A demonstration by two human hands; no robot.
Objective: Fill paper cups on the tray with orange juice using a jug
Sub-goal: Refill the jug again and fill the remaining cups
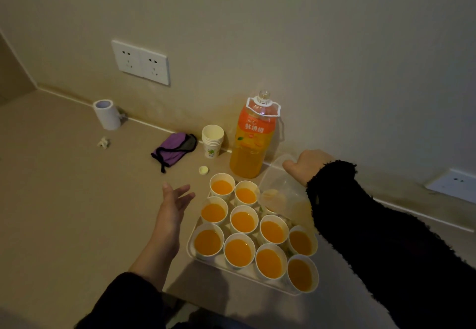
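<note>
Head view: right hand point(306, 166) grips the clear jug point(279, 189), tilted over the back-right corner of the tray point(190, 247); left hand point(175, 199) hovers open beside it. Risk: the well-filled paper cups point(243, 221) may overflow if pouring overshoots, or the sleeve point(360, 225) may knock them.

Dim, warm yellow cast, grainy & soft overall. Light from upper left: bottle point(251, 135) & paper roll point(107, 114) throw shadows rightward. Dark shadow on counter point(64, 199) just in front of tray point(217, 263). Clear jug point(280, 187) faint, low contrast. Right sleeve point(386, 238) edge jagged. Counter-wall line bends w/ wide-angle lens; corners darker.
</note>
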